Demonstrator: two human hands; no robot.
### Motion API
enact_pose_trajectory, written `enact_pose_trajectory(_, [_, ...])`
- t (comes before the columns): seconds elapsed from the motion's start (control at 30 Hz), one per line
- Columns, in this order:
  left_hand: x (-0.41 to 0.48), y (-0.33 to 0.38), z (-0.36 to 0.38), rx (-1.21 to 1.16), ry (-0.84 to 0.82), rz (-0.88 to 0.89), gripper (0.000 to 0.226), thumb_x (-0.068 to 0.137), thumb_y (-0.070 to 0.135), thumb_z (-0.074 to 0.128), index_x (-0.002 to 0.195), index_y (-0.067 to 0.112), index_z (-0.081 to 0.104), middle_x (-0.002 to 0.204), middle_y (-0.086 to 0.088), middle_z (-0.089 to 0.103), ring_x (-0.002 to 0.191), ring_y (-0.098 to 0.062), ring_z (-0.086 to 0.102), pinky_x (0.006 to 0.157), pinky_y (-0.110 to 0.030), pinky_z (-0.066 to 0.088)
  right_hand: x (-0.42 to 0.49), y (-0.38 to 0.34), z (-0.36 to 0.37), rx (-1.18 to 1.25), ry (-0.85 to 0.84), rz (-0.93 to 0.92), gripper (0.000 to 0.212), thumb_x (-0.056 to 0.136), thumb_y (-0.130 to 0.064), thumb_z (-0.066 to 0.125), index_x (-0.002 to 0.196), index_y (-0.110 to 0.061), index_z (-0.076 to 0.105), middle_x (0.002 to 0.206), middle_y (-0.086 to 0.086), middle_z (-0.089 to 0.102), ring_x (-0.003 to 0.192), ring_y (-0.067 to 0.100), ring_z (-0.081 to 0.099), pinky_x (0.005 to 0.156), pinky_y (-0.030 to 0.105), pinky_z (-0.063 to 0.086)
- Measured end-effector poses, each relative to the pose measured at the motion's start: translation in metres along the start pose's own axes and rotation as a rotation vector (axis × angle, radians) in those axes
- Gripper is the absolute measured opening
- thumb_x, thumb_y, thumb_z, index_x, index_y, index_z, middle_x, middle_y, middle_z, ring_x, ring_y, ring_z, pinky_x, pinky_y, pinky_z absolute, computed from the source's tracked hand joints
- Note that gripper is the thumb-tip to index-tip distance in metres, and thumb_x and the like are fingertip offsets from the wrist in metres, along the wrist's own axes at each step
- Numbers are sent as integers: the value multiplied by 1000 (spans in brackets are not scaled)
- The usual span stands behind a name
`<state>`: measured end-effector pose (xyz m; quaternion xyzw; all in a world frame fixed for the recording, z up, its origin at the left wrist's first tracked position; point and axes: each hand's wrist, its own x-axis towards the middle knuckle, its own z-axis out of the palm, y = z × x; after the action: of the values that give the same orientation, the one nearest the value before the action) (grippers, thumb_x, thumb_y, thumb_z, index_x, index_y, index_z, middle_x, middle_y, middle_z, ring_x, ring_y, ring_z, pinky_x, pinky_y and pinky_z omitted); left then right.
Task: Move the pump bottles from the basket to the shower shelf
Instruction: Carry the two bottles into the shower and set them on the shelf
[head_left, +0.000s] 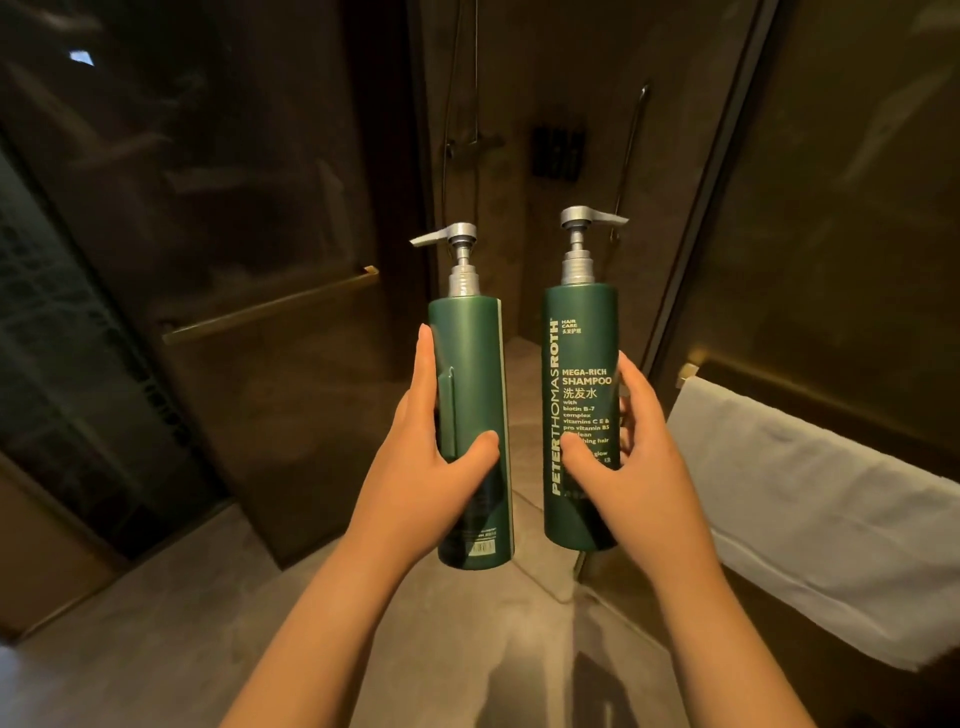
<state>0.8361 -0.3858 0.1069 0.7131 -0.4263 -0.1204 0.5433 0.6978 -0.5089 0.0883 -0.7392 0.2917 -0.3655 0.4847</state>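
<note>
1. Up the side of the right bottle (581, 358) ran the brand, "PETER THOMAS ROTH", in pale letters.
2. Near its top stood "HAIR CARE", with tiny Chinese characters beneath that I could not make out.
3. Mid-label read "MEGA-RICH SHAMPOO", then "洗发水".
4. Below that: "with biotin B-7 complex vitamins C E & pro vitamin B5". The right hand (641, 467) partly covered the lower lines.
5. The left bottle (475, 364) showed only fine print near its base, unreadable.

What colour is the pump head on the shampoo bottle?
The pump head is metallic silver; head view.
</note>
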Motion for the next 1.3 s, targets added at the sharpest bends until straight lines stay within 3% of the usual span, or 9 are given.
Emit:
enact_pose_trajectory(0.17, [38,-21,14,5,16,-64,95,71,52,58,132,66,-14,126,36,34,100,21,46,73,-14,37,47,26,12,56,-97,4,77,78,-32,68,126,-70,21,105,-51,48,98,-20,53,73,17,47])
enact_pose_trajectory(0.33, [77,-53,9,40,73,-99,95,75,46,60,133,65,-14,130,32,31,105,12,47,74,-16,38,95,43,39,100,-185,18,76,78,-28,67,130,-64,25,111,-44,51,102,-14,56,77,20,47])
enact_pose_trajectory(0.57, [164,-102,-7,14,116,-108,95,79,40,61,131,67,-13,135,25,35,109,4,50,79,-23,41,182,64,86,92,-185,7,76,77,-28,67,136,-56,27,118,-33,55,106,-6,58,85,27,49])
enact_pose_trajectory(0.73, [249,-138,-28,0,106,-84,96,78,42,62,131,66,-13,130,21,41,103,4,52,75,-22,41,266,69,132,52,-157,-26,76,79,-29,67,138,-53,25,127,-26,51,106,-11,55,80,16,47])
enact_pose_trajectory(0.9, [329,-169,-54,-21,99,-81,95,76,44,61,131,68,-13,126,29,41,100,12,52,75,-21,42,340,72,174,98,-170,-33,76,80,-23,67,137,-54,27,117,-31,56,103,-9,58,72,9,50])
enact_pose_trajectory(1.03, [378,-194,-56,-85,73,-103,95,71,45,60,131,68,-9,126,32,40,100,14,53,74,-18,41,374,89,198,172,-160,4,72,81,-8,65,131,-51,36,110,-27,62,100,-1,63,74,15,53])
enact_pose_trajectory(1.17, [413,-212,-47,-164,11,-164,96,68,40,64,129,72,-4,135,28,38,112,2,51,93,-39,45,401,98,204,56,-107,59,76,76,-24,66,134,-56,30,111,-28,60,99,-3,62,79,23,53])
enact_pose_trajectory(1.23, [430,-219,-41,-148,0,-179,97,68,40,63,128,73,-5,138,23,39,111,-2,52,91,-42,46,419,103,204,31,-110,56,77,77,-26,66,137,-53,27,113,-26,60,99,-3,62,81,26,52])
enact_pose_trajectory(1.3, [446,-226,-35,-107,10,-172,96,68,43,63,128,72,-7,136,22,43,106,-1,54,81,-36,47,438,108,205,27,-124,49,76,78,-24,65,139,-50,27,111,-26,62,98,-3,63,82,30,52])
